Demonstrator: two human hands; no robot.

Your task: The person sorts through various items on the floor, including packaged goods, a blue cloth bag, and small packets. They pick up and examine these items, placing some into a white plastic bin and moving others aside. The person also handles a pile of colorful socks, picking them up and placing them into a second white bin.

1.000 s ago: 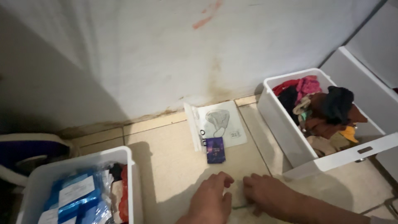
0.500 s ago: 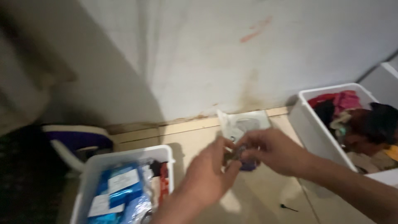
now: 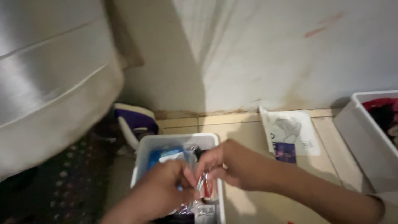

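Left hand (image 3: 159, 188) and right hand (image 3: 232, 164) pinch together one small crinkly clear plastic packet (image 3: 202, 182), held between their fingertips directly above the right edge of the white rectangular plastic bin (image 3: 143, 159), long axis roughly upright.

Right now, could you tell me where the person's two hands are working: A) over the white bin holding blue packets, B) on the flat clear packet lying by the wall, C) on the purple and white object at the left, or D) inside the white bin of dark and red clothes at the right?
A: the left hand and right hand meet, pinching a small item, above the white bin with blue packets.
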